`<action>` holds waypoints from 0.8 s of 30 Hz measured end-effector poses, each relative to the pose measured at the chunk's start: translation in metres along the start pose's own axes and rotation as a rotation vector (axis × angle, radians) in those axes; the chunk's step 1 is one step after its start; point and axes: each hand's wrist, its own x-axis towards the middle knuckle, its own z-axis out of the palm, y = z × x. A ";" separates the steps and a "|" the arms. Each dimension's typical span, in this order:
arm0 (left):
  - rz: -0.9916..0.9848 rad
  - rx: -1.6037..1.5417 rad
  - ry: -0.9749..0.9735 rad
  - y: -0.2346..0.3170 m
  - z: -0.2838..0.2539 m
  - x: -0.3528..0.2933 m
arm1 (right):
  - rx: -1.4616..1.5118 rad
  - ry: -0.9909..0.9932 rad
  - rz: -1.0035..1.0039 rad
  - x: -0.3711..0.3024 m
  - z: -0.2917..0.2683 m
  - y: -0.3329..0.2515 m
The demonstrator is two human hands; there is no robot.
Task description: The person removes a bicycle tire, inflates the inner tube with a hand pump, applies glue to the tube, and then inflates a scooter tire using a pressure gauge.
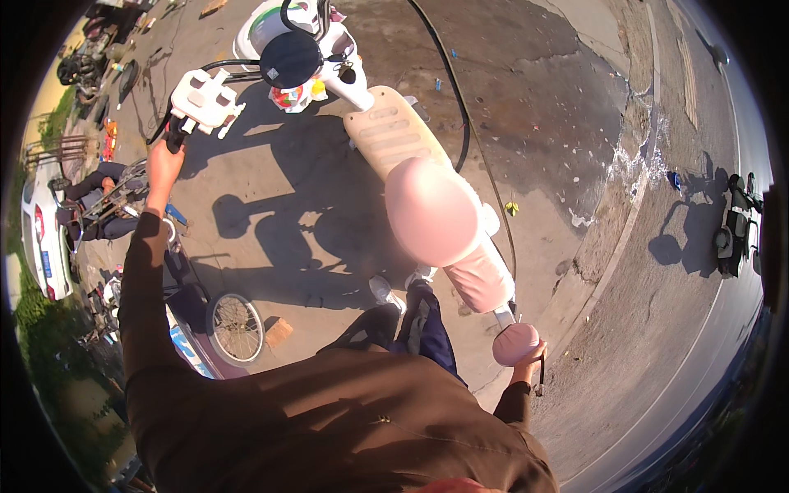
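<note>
A scooter stands in front of me, its pink seat [436,214] in the middle and a ribbed cream footboard [394,131] further forward. My left hand [166,164], arm stretched out, is closed round the black handlebar grip [174,135]. Just past that grip a white clamp-like holder [204,100] is fixed, and a round black mirror [290,60] lies to its right. At the scooter's rear my right hand [536,363] holds the edge of a round pink backrest pad [516,345]; the fingers are partly hidden behind it. A dark strap hangs at that wrist.
A bicycle wheel [235,329] and a brick [279,332] are near my left side. A black hose [460,99] runs along the ground beyond the scooter. Another person [103,193] sits at the far left near a white car [41,238]. A road with a parked motorbike [738,226] lies right.
</note>
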 end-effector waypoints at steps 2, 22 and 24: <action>0.009 0.035 0.018 -0.015 -0.006 0.005 | -0.079 -0.012 -0.026 0.006 0.006 -0.004; 0.218 0.222 0.052 -0.031 -0.031 0.119 | 0.047 -0.174 0.036 0.085 0.014 0.013; 0.260 0.237 0.062 -0.022 -0.030 0.137 | 0.027 -0.218 -0.007 0.120 -0.004 0.031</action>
